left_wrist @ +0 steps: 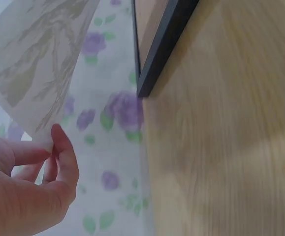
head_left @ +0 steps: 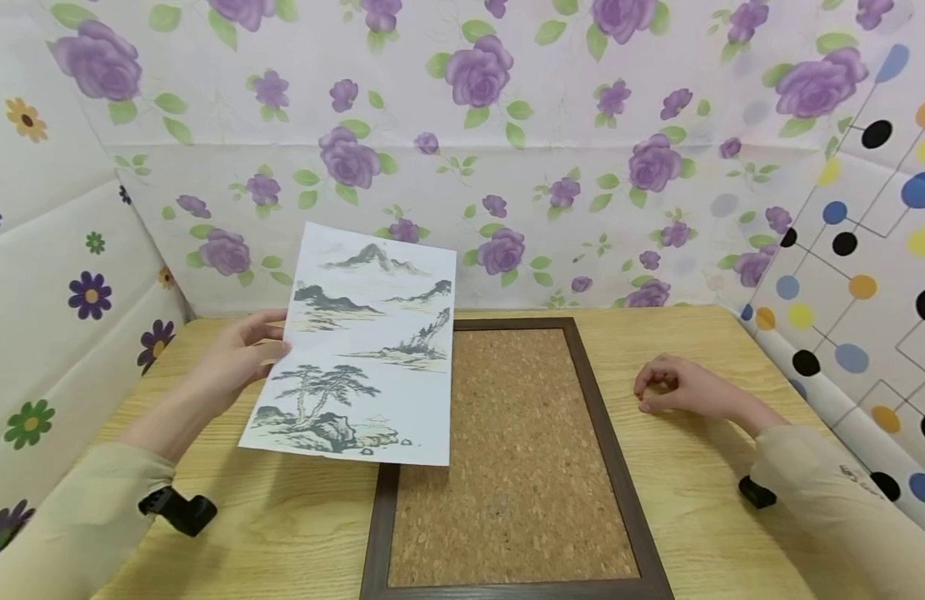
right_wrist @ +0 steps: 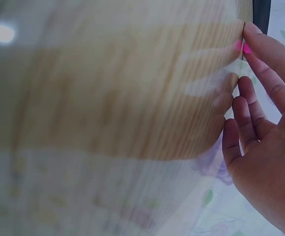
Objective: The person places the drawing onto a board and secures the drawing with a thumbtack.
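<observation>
My left hand pinches the left edge of a sheet of paper printed with an ink landscape of mountains and pine trees. The sheet is raised and tilted, covering the upper left part of a cork board with a dark brown frame. In the left wrist view, the thumb and fingers of the left hand meet at the paper's edge. To the right of the board, my right hand is low over the table with curled fingers. A small pink thing shows between its thumb and forefinger; its kind is unclear.
The wood-grain table carries the board in its middle. Behind it stands a wall covering with purple roses; patterned coverings close off both sides. Each wrist wears a black camera, such as the left wrist camera.
</observation>
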`<state>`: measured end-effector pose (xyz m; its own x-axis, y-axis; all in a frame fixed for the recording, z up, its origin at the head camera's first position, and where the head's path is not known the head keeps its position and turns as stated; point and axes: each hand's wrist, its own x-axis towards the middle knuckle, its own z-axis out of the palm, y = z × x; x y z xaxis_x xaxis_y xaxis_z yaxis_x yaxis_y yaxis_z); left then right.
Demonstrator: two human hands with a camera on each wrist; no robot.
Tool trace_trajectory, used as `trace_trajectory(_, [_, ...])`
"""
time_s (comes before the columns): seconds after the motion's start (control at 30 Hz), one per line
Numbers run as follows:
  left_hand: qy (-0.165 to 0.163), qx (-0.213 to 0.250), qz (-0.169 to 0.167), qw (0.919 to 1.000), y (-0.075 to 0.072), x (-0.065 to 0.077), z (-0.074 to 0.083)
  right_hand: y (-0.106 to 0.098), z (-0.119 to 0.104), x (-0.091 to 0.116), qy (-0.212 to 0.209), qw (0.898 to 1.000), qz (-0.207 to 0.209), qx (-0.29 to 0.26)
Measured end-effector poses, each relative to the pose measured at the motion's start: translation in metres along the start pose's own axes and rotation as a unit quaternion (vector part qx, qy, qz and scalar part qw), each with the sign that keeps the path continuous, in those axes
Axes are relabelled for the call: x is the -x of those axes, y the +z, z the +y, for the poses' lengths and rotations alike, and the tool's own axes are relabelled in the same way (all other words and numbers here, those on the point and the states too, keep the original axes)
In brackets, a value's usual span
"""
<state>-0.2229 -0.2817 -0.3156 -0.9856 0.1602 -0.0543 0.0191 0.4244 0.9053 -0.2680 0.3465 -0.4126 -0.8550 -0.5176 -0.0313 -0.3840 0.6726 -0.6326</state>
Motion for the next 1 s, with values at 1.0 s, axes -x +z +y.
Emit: trace_trajectory(1.0, [-0.066, 0.182, 0.035, 0.9805, 0.138, -0.012, -0.002, 0.001, 0.001, -0.002, 0.005, 1.000, 0.000, 0.007])
